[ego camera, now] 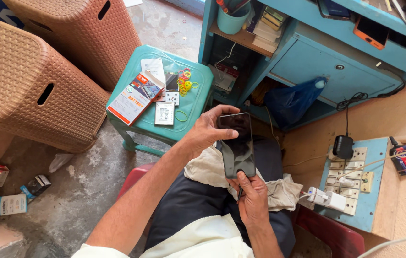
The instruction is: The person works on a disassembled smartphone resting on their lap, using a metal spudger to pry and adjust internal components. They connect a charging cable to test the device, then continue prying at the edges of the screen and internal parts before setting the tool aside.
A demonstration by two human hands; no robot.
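A black smartphone (236, 145) is held over the person's lap, above a crumpled pale cloth (279, 188) spread on dark trousers, its glossy face turned up and reflecting light. The left hand (210, 129) wraps the upper end, its fingers (227, 111) clenched around the top edge and side, while the right hand (252, 198) pinches the lower end, thumb pressed on the glass; a thin dark tool seems to sit between its fingers, though it is too small to tell for sure. The phone looks light, stiff and thin, with a slick glass front that would likely slip from a loose hold and crack if dropped or bent, so the safest hold appears to be along the narrow side edges and at the two ends, as it is held here, rather than on the flat face. Just ahead stands a green plastic stool (196, 102) carrying a battery box (133, 98), a loose battery (164, 113) and coloured rubber bands (185, 81); a switchboard with chargers (349, 179) sits to the right
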